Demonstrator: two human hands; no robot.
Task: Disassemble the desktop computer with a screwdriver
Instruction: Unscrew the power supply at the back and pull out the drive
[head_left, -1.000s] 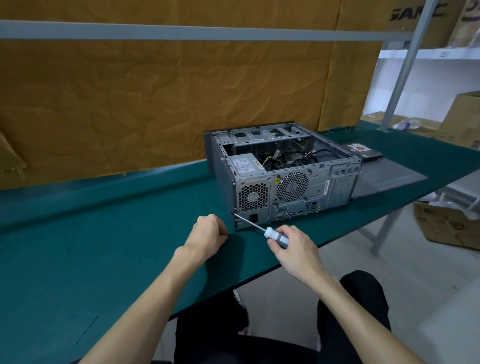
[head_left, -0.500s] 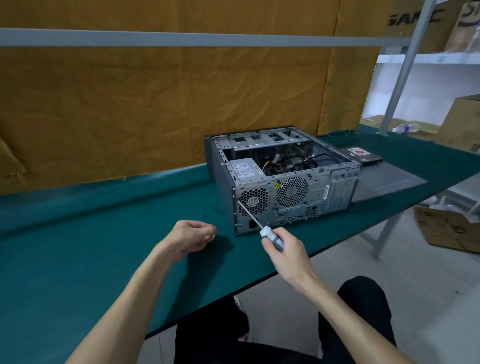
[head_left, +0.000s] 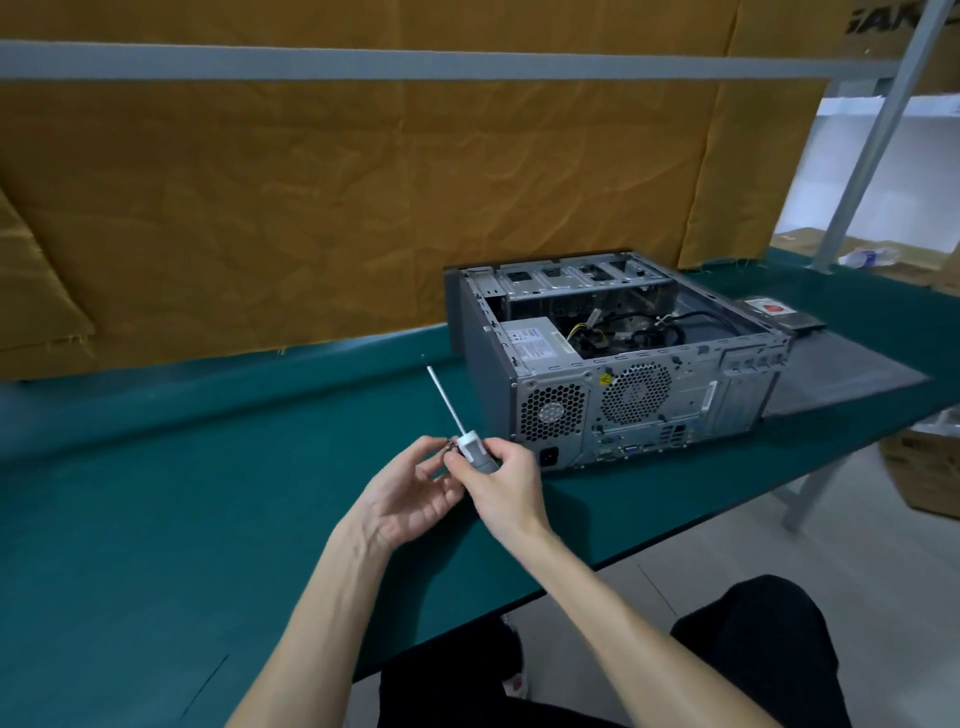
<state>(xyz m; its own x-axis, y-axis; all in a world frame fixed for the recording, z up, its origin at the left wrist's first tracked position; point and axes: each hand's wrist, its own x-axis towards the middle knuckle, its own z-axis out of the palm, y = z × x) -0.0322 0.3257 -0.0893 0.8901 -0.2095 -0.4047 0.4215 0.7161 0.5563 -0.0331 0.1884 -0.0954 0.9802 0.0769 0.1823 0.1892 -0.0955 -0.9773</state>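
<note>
The open desktop computer case (head_left: 649, 410) lies on its side on the green table (head_left: 156, 493), rear panel with fan grilles and ports facing me. My right hand (head_left: 511, 493) grips the grey handle of the screwdriver (head_left: 447, 400), whose thin shaft points up and left, away from the case. My left hand (head_left: 410, 499) is turned palm up just left of the handle. Its thumb and fingertips pinch a small screw (head_left: 450, 445) against the handle's end. Both hands hover over the table's front edge, left of the case.
The removed grey side panel (head_left: 841, 374) lies flat to the right of the case, with a drive (head_left: 779, 314) behind it. A brown cloth hangs along the back. A slanted metal post (head_left: 872, 135) and cardboard boxes (head_left: 924, 467) stand at the right.
The screwdriver tip has come off the case's rear lower-left corner and swung up to the left. My left hand has turned palm up and moved in to meet the handle.
</note>
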